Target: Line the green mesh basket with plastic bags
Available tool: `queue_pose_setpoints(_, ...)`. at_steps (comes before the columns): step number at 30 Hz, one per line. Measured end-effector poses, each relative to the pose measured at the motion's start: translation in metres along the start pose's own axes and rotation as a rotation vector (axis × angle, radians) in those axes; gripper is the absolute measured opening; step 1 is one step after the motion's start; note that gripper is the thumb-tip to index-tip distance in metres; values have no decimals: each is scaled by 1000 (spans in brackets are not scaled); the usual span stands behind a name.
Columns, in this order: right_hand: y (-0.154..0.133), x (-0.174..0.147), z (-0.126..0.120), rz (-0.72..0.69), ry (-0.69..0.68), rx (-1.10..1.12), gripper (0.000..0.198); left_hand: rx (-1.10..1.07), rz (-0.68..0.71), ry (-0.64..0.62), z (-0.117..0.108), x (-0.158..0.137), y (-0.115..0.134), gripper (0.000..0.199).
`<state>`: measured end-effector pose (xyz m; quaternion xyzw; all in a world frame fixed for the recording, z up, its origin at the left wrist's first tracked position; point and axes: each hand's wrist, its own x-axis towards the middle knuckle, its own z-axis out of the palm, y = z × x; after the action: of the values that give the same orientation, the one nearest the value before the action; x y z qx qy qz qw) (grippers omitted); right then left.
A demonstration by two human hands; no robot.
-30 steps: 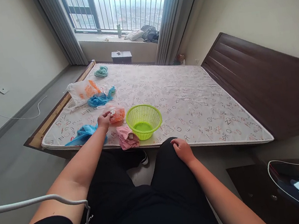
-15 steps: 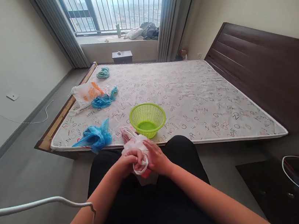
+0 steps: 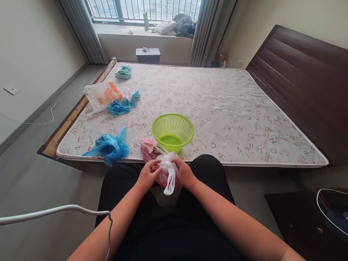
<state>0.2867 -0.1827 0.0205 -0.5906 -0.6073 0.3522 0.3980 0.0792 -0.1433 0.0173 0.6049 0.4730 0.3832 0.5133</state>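
Between my knees I hold a white plastic bag (image 3: 168, 166) with both hands, its handle loop hanging down toward me. My left hand (image 3: 149, 173) grips the bag's left side, fingers bent in. On the other side, my right hand (image 3: 184, 173) is closed around the bag's edge. Something reddish shows through the thin plastic; I cannot make out what it is. Just beyond the bag, a pink cloth (image 3: 148, 148) lies at the mattress edge. Touching or very near it stands a green plastic basket (image 3: 173, 124), with nothing visible inside.
Blue plastic bags (image 3: 111, 148) lie at the left of the mattress (image 3: 233, 117), near a white-and-orange bag (image 3: 99, 95) and a teal bundle (image 3: 123, 72). A white cable (image 3: 68, 209) crosses above my left arm. At lower right is a dark cabinet (image 3: 289, 213).
My hands have moved slightly forward and apart, now on either side of the white bag. Its handle loop has come off my left fingers and hangs free. More pink cloth shows.
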Motion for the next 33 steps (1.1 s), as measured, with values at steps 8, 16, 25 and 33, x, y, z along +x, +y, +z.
queue_pose_setpoints(8, -9, -2, -11, 22, -49, -78, 14, 109, -73, -74, 6, 4, -4, 27)
queue_pose_setpoints(16, -2, 1, -35, 234, 240, -117, 24, -18, -100, 255, -17, 6, 6, 35)
queue_pose_setpoints(25, 5, -4, -21, 43, -16, -215, 48, 137, 3, -57, -1, 4, -7, 27)
queue_pose_setpoints(33, 1, -3, -18, 107, -25, -244, 12, 173, 46, -152, 10, -1, 4, 15)
